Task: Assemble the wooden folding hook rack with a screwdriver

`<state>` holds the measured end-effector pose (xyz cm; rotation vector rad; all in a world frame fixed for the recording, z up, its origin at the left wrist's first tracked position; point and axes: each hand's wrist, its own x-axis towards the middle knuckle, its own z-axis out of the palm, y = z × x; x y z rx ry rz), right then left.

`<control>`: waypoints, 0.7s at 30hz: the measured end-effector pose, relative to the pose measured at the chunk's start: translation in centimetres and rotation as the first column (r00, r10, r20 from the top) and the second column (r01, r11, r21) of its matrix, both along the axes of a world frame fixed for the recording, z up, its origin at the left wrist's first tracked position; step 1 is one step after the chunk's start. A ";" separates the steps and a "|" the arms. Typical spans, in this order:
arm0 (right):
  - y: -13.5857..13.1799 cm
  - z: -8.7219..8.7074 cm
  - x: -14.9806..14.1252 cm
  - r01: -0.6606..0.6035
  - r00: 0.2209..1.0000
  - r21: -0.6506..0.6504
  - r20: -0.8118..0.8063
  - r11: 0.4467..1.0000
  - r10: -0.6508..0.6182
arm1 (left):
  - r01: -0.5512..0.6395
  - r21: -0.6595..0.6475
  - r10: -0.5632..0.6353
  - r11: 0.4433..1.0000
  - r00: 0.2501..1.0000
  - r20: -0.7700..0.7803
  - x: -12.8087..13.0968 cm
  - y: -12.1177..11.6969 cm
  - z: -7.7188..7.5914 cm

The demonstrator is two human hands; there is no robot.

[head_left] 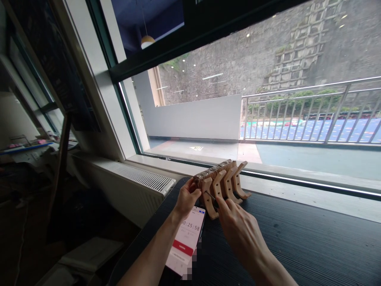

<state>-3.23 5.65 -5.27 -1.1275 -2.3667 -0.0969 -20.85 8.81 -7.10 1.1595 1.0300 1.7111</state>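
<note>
A wooden hook rack (216, 171) stands on the dark table, a bark-edged board with several curved pale hooks along its front. My left hand (187, 198) grips the board's left end, thumb near the nearest hook (208, 200). My right hand (235, 218) is closed in front of that hook. From its fingers a thin dark rod (210, 194), perhaps a screwdriver or hex key, points at a hole in the hook. Its handle is hidden by the fingers. Beneath my left forearm lies a phone (187, 234), its lit screen showing a timer.
The black wood-grain table (312, 246) runs up to the window sill (274, 184). Left of it stands a white radiator (139, 178) under the window frame. A pale box-like object (89, 254) sits low at the lower left. Outside the glass is a metal railing (336, 115).
</note>
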 end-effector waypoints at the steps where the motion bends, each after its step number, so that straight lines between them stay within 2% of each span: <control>1: 0.1 0.0 0.0 0.002 1.000 -0.018 -0.025 1.000 -0.003 | -0.002 0.000 0.002 1.000 1.000 -0.006 0.0 0.0 0.0; 5: 0.3 0.2 0.3 0.010 0.988 -0.087 -0.155 0.996 -0.023 | -0.006 0.005 0.006 1.000 0.999 -0.041 0.0 -0.1 0.0; 7: 0.2 0.4 0.4 0.020 0.985 -0.096 -0.171 0.995 -0.036 | 0.003 -0.002 -0.003 1.000 0.999 -0.052 0.0 -0.1 -0.1; 11: -0.2 0.6 0.3 0.042 0.994 -0.060 -0.099 0.997 -0.048 | 0.063 -0.016 -0.063 0.998 0.997 -0.052 0.1 -0.3 -0.3; 17: -0.5 0.0 -0.1 0.061 0.997 0.112 0.040 0.992 -0.066 | 0.074 0.001 -0.074 0.997 0.994 -0.077 0.5 -0.3 -0.4; 21: -0.3 0.1 -0.1 0.054 0.999 0.029 0.002 0.998 -0.054 | 0.049 -0.003 -0.049 0.999 0.995 -0.089 0.5 -0.2 -0.6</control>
